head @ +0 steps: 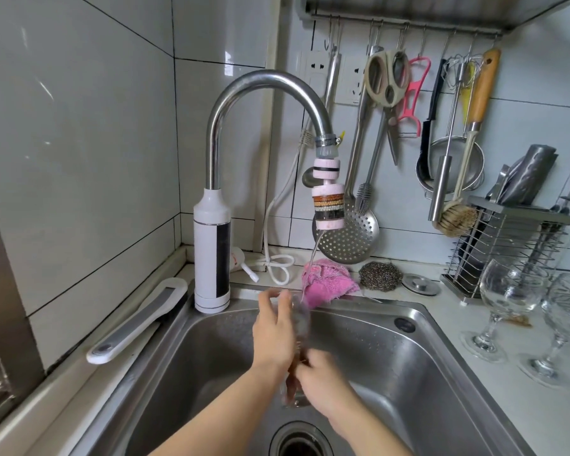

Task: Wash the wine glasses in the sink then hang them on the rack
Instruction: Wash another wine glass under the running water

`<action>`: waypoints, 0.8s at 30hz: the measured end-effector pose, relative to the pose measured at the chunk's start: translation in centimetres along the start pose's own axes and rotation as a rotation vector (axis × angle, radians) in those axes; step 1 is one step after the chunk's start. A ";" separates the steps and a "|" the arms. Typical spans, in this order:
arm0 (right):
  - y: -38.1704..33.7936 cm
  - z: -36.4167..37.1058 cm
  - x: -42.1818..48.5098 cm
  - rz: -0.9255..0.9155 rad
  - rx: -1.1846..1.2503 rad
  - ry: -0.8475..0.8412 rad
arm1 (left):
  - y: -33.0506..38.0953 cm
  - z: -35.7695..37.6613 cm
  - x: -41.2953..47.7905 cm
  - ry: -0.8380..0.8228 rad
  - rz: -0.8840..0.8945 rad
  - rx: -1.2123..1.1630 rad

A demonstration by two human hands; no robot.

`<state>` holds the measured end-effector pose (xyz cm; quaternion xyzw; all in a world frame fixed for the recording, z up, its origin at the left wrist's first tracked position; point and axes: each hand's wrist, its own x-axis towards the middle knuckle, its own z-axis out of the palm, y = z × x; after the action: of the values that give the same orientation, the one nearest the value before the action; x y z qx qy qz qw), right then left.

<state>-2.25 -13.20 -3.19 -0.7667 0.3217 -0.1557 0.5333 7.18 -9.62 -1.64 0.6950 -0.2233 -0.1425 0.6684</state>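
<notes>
Right now the wine glass [298, 327] is over the sink [418, 343], tilted and blurred, under the thin stream from the tap [326, 192], probably so the water runs over the bowl. The left hand [273, 330] lies against the bowl with fingers spread; the right hand [320, 380] is closed low on the glass, though blur hides exactly where. Two more glasses [507, 304] stand upright on the counter [448, 311] to the right, well apart from the sink. A pink cloth [329, 284] and a scouring pad [380, 274] sit behind the rim, clear of the hands. No hanging rack for glasses shows.
</notes>
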 end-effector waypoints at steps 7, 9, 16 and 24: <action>-0.1 -0.4 0.2 0.013 0.114 0.058 | -0.5 -0.3 -0.3 -0.186 0.143 0.128; -0.3 -0.6 0.1 0.011 0.150 0.053 | -0.6 0.0 -0.4 -0.201 0.130 0.097; -0.5 -0.7 -0.2 0.066 0.348 -0.029 | 0.1 -0.2 -0.3 -0.133 -0.001 -0.051; 0.0 -0.4 0.1 0.082 0.153 0.010 | 0.0 -0.1 -0.5 -0.149 0.209 0.083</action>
<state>-2.44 -13.58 -3.03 -0.7091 0.3427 -0.1618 0.5946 6.75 -9.28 -1.68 0.6824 -0.3495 -0.1140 0.6318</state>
